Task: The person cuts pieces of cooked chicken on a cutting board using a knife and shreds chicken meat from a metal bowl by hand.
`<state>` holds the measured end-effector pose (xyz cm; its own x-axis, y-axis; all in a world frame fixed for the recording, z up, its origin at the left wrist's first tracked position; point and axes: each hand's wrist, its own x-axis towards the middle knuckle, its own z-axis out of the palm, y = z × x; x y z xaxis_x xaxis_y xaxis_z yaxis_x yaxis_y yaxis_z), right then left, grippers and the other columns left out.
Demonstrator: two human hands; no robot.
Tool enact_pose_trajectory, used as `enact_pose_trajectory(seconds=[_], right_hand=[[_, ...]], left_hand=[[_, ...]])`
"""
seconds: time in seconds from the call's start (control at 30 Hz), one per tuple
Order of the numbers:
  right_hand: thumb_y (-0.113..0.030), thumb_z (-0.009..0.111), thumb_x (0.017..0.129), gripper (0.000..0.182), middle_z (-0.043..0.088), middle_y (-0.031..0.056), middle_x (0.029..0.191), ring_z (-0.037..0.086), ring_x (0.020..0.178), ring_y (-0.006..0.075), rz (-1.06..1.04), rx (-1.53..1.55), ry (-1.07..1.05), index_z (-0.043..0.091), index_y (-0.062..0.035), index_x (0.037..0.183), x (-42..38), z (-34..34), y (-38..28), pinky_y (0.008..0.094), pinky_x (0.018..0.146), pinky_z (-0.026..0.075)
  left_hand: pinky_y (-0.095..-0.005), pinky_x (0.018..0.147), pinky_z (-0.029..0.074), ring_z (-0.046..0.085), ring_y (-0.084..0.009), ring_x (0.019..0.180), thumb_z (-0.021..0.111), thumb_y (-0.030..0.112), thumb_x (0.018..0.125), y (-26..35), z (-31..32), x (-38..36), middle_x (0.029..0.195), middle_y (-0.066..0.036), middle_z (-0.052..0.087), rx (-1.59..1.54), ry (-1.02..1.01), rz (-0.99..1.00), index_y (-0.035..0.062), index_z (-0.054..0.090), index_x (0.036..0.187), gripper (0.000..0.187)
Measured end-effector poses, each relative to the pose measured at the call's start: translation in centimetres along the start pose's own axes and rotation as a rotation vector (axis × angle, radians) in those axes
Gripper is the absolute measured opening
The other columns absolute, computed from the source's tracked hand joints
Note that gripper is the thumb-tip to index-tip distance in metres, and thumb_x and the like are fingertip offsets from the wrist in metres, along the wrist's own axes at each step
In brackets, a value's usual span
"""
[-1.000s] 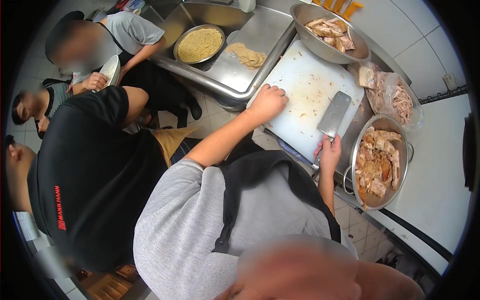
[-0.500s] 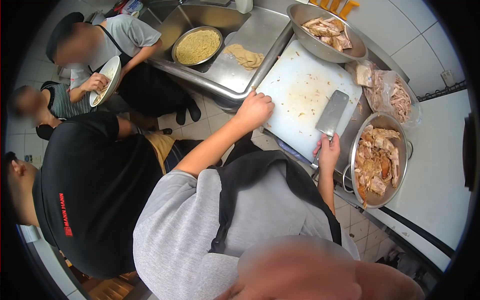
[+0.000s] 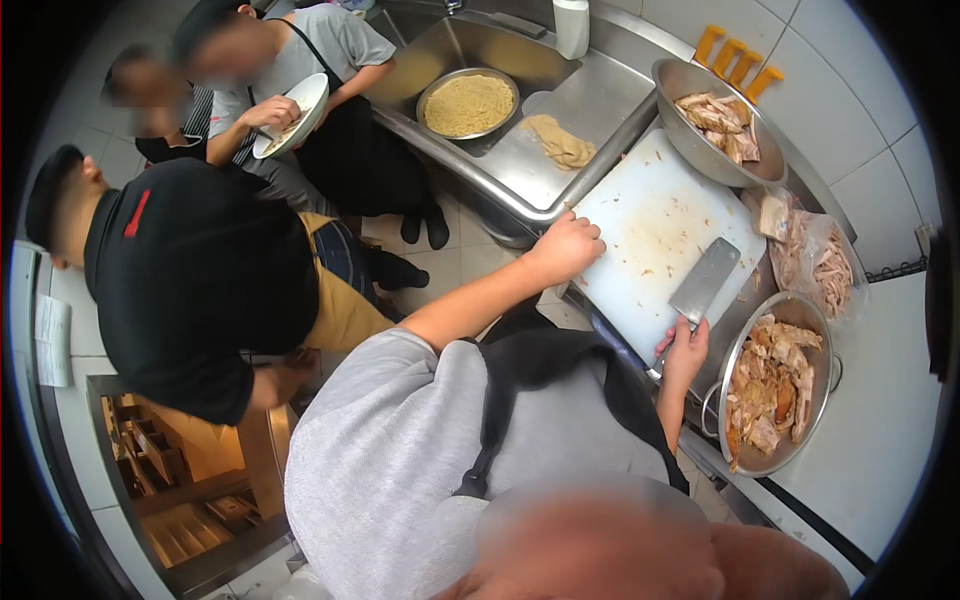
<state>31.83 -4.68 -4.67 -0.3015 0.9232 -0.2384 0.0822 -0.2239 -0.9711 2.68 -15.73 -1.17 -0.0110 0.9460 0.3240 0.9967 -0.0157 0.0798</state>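
Observation:
My right hand (image 3: pixel 685 345) grips the handle of a cleaver (image 3: pixel 706 277), whose wide blade lies flat over the near right part of a white cutting board (image 3: pixel 640 250). My left hand (image 3: pixel 568 248) rests at the board's left edge with its fingers curled, and what they hold, if anything, is hidden. Small brown scraps dot the board. Just right of it stands a metal pot (image 3: pixel 828 380) of cooked meat pieces. A steel bowl (image 3: pixel 672 92) with more meat overlaps the board's far end. A plastic bag (image 3: pixel 800 250) of meat strips lies beside them.
A sink (image 3: pixel 425 50) holds a round pan (image 3: pixel 512 112) of yellowish food. A cloth (image 3: pixel 558 142) lies on the steel drainboard. At left, one co-worker (image 3: pixel 350 40) holds a white dish (image 3: pixel 312 95); another in black (image 3: pixel 190 290) stands close by, with a third person (image 3: pixel 150 90) behind.
The whole view has shifted, so the counter appears lower and further right. The co-worker in black has turned and bent. My hands and the cleaver keep nearly the same places on the board.

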Motion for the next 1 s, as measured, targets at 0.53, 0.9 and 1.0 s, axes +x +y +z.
enact_pose_trajectory(seconds=[0.53,0.9,1.0], right_hand=[[-0.019,0.061,0.105,0.028,0.057,0.0038,0.073,0.053,0.044,0.0121,-0.012,-0.017,-0.015,0.054,-0.0001,0.124,-0.3,-0.2,-0.1,0.0286,0.039,0.04],[-0.019,0.062,0.104,0.027,0.057,0.0042,0.073,0.052,0.044,0.013,-0.009,-0.028,0.001,0.054,-0.0003,0.122,-0.2,-0.1,0.0,0.0292,0.04,0.041],[-0.019,0.062,0.104,0.027,0.057,0.0048,0.073,0.052,0.044,0.0131,-0.025,-0.016,0.011,0.054,0.0001,0.122,-0.2,-0.2,0.4,0.0295,0.04,0.041]], left_hand=[[-0.0456,0.082,0.052,0.067,-0.0294,0.09,0.071,0.014,0.085,-0.7,-0.4,-1.8,0.085,-0.008,0.065,-0.029,-0.054,-0.174,0.0092,0.068,0.083,0.006],[-0.0429,0.081,0.052,0.067,-0.0274,0.093,0.072,0.016,0.084,1.1,0.7,1.3,0.088,-0.006,0.066,-0.039,-0.044,-0.04,0.0114,0.068,0.082,0.006],[-0.0423,0.082,0.051,0.066,-0.0257,0.095,0.072,0.016,0.084,1.0,1.5,0.4,0.09,-0.004,0.066,-0.051,-0.042,-0.079,0.0112,0.069,0.083,0.006]])
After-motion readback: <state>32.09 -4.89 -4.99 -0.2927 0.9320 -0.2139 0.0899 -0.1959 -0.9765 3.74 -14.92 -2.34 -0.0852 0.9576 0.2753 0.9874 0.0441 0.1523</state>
